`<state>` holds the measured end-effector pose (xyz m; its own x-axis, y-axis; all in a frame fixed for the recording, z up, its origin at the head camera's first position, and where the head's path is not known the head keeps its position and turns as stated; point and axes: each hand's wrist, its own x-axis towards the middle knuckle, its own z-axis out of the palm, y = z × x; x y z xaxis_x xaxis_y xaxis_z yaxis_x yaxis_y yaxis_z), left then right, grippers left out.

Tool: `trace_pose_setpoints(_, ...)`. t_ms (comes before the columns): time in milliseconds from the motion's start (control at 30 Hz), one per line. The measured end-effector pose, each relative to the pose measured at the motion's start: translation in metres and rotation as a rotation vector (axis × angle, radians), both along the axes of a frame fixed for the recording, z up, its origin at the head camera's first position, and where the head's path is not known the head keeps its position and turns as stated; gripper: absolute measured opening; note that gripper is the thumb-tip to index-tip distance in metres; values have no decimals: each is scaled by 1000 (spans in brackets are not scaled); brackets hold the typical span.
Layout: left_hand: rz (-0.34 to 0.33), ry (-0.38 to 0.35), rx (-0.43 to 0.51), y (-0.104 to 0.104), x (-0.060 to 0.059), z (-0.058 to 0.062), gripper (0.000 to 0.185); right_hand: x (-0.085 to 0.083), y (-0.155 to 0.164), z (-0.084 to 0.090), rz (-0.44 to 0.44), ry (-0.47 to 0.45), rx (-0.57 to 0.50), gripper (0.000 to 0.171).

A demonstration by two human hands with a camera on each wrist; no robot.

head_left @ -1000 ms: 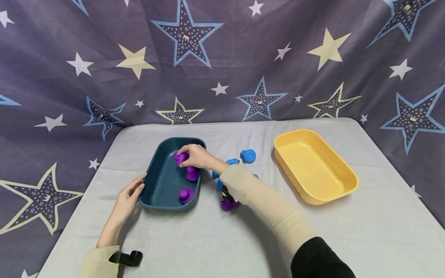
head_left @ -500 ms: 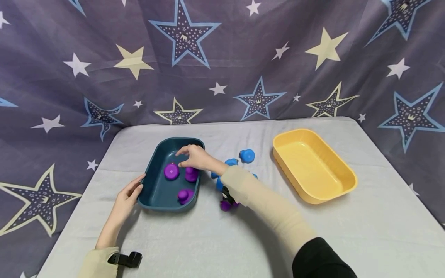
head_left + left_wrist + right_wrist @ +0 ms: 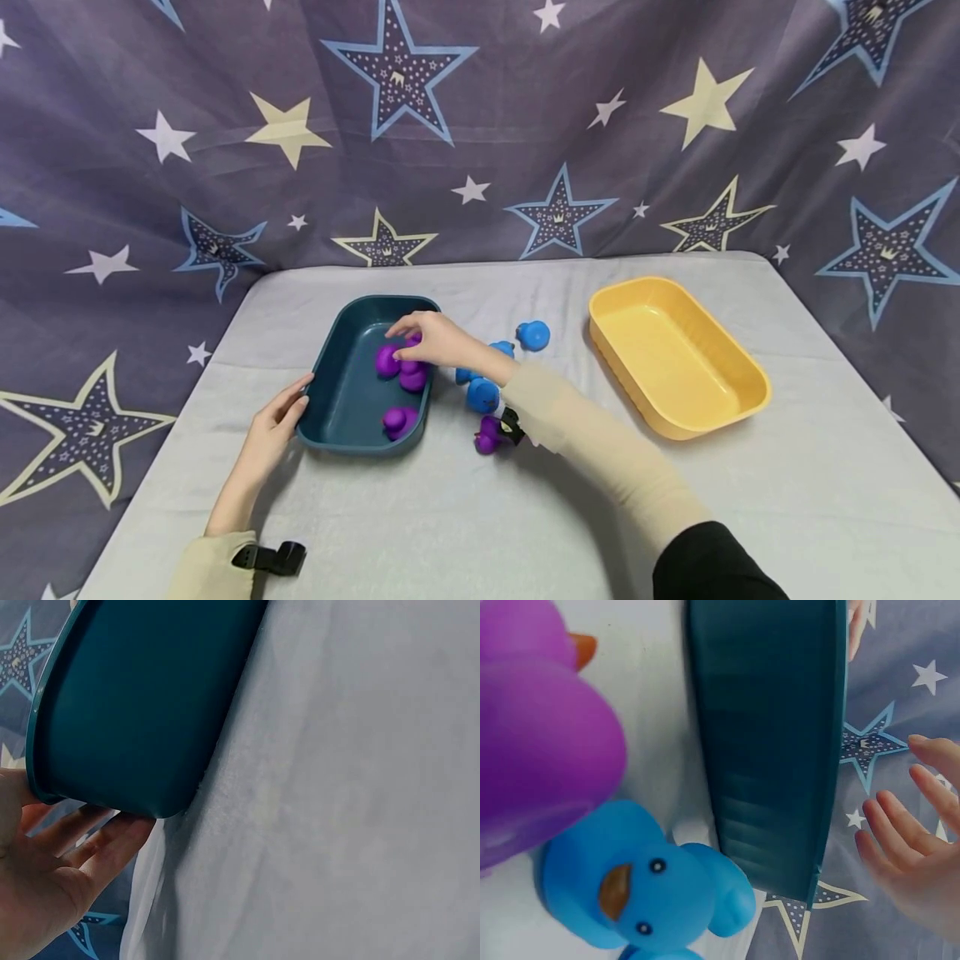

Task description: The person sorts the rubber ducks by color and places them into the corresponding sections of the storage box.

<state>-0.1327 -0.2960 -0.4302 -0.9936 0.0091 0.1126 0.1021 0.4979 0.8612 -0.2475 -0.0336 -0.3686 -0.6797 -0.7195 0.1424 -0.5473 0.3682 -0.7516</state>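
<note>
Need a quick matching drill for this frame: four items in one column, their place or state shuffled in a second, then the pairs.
Column 1:
1. yellow tray
2. teal tray
3. left hand
4. blue duck farthest from the person

Column 2:
A. holds purple ducks
B. rests against a tray's near left corner
C. has nothing inside
D. sits on the table cloth between the two trays

Pairs: 1-C, 2-A, 3-B, 4-D
</note>
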Motion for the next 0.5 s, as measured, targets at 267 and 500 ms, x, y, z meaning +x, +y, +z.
trace_pose_setpoints(267, -1, 1, -8, -1, 0, 0, 45, 7, 17, -1, 3, 11, -33, 32)
trace_pose_setpoints(500, 1, -3, -21, -1, -1, 0, 45, 13, 30, -2, 6, 8, -22, 33)
